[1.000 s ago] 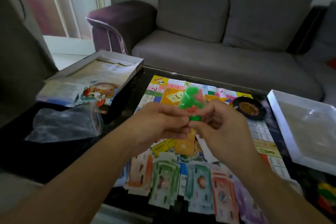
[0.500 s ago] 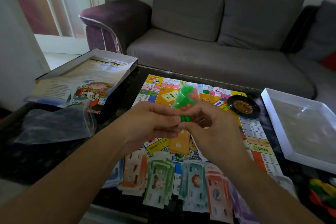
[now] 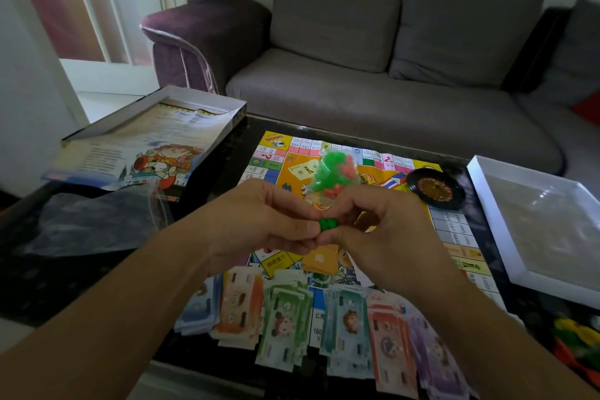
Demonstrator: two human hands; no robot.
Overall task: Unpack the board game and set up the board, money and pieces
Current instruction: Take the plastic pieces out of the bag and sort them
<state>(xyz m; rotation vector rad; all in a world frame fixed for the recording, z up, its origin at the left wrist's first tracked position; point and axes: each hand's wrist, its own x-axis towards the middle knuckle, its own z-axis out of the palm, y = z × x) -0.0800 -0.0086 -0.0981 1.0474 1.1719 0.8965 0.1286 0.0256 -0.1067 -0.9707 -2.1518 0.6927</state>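
Both hands meet above the colourful game board [image 3: 272, 159] spread on the dark table. My left hand [image 3: 259, 221] and my right hand [image 3: 376, 230] pinch a small clear bag of green and red pieces [image 3: 328, 177], which sticks up between the fingertips. A green bit of it shows between the thumbs. Piles of paper money [image 3: 285, 315] in several colours lie in a row along the board's near edge. A black roulette wheel [image 3: 435, 188] sits on the board's far right corner.
The game box [image 3: 152, 127] with a rule sheet stands at the left, an empty clear plastic bag [image 3: 84, 224] in front of it. A white box tray [image 3: 506, 256] lies at the right. Bright pieces [image 3: 574, 338] lie at the lower right. A grey sofa [image 3: 389, 101] stands behind the table.
The view has shifted slightly. Both hands keep pinching the bag of pieces in about the same place above the board.
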